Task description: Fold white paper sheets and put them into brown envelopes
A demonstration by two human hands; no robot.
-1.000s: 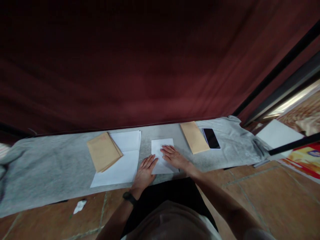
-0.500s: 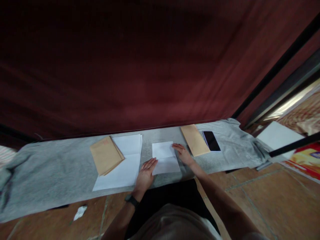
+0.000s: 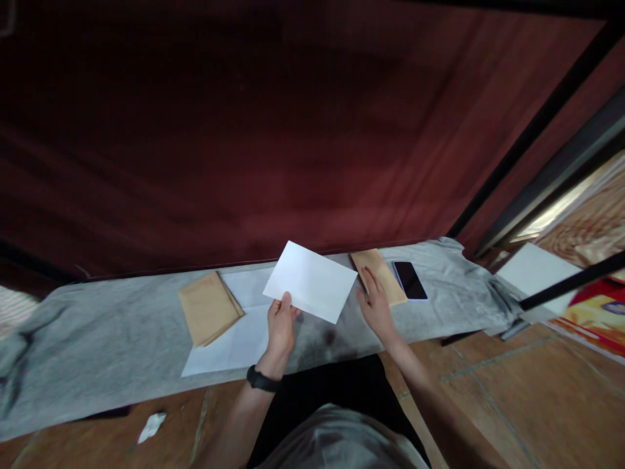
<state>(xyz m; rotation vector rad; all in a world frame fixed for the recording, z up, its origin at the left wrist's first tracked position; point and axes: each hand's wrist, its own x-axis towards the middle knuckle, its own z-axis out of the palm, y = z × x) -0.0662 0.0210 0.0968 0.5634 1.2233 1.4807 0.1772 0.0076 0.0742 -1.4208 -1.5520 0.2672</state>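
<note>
My left hand (image 3: 282,326) pinches the lower left corner of a folded white sheet of paper (image 3: 312,280), raised and tilted above the cloth. My right hand (image 3: 375,306) is at a single brown envelope (image 3: 389,280), fingers apart over its left part; whether they press on it I cannot tell. To the left, several brown envelopes (image 3: 208,309) lie stacked on larger white sheets (image 3: 229,345), which the held paper partly hides.
A grey cloth (image 3: 122,345) covers the long narrow surface. Beside the single envelope lies a phone (image 3: 411,281). A dark red panel (image 3: 293,150) rises behind. A crumpled white scrap (image 3: 152,427) lies on the tiled floor (image 3: 488,391).
The white paper, lying creased on the cloth before, is now folded smaller and lifted in my left hand. My right hand has left the paper and moved right onto the brown envelope.
</note>
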